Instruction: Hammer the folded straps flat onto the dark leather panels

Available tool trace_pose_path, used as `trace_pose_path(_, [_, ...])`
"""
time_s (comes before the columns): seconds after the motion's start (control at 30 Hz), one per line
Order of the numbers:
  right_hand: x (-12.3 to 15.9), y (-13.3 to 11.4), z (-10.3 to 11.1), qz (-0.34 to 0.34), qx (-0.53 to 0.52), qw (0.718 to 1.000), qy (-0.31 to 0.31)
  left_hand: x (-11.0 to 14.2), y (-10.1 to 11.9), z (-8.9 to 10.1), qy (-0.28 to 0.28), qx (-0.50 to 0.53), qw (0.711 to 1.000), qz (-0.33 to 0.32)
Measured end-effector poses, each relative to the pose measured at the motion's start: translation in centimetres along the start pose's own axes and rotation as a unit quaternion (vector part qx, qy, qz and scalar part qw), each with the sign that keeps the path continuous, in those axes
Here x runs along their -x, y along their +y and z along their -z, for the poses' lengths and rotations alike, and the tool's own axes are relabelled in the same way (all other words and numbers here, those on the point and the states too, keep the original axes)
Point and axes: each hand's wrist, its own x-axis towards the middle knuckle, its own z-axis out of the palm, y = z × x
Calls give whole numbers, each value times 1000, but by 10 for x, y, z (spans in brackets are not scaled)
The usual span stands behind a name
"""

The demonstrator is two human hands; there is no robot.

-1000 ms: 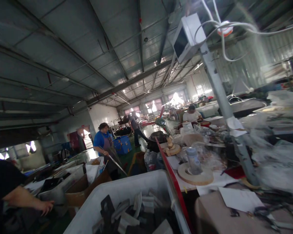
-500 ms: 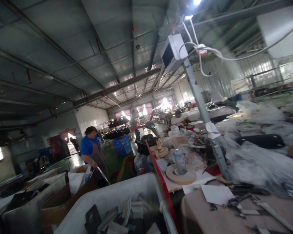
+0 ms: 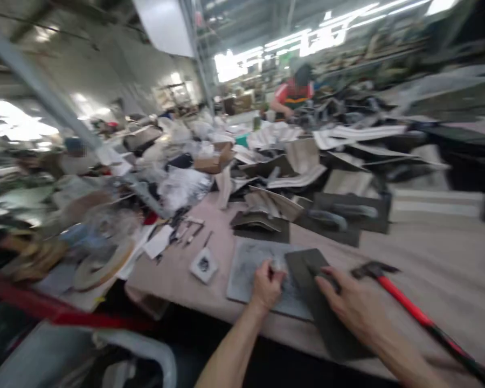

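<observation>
My left hand [image 3: 267, 285] is curled closed on a small pale object that I cannot make out, resting on a grey slab [image 3: 246, 272] lying on the beige table [image 3: 428, 258]. My right hand [image 3: 353, 304] lies on a dark flat sheet [image 3: 319, 307] that overlaps the slab, fingers stretched along it. A hammer with a red handle [image 3: 408, 307] lies just right of my right hand, its dark head near my fingertips.
Piles of grey and dark cut sheets [image 3: 307, 178] cover the table behind. A small white square piece [image 3: 204, 265] and small tools [image 3: 186, 229] lie to the left, beside tape rolls [image 3: 101, 267]. A person in red [image 3: 293, 94] works at the far end. A white bin [image 3: 105, 355] stands below left.
The view has swung from the hall and ceiling down and right onto the table. Both my hands have come into view, on the grey slab and the dark sheet.
</observation>
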Motion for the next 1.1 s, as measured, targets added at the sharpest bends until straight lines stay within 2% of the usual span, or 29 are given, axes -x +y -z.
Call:
trace_pose_path(0.03, [19,11,3,-27,11,999,-14,2,-3,-16,-19,13,1000,1])
trace_pose_path(0.1, [46,18,-4,-54,7,998,-35,2,-8,-26,-27,31,999,-3])
trace_pose_path(0.23, [71,7,-36,-59,-34,998,-2,-4,-11,-15,-13,54,998,-1])
trace_pose_path(0.33, [73,2,-48,-60,-49,997,23,-10,-3,-14,-5,83,996,14])
trace_pose_path(0.47, [65,-2,-50,-81,-44,996,2,-28,15,-35,-40,136,990,12])
trace_pose_path(0.6, [62,-7,-42,-85,-61,994,-36,-44,22,-64,-121,162,979,12])
trace_pose_path(0.7, [61,0,-25,-69,-101,992,-37,-48,16,-77,-132,162,978,19])
trace_pose_path(0.8, [57,30,-4,-85,-83,993,26,-48,11,-79,-124,144,982,12])
trace_pose_path(0.9, [54,79,17,-116,43,987,102,-47,9,-77,-129,130,983,8])
trace_pose_path(1.0, [58,127,32,-160,199,963,85,-47,9,-77,-136,125,983,9])
trace_pose_path(1.1, [66,156,40,-184,288,940,22,-46,9,-77,-142,112,984,0])
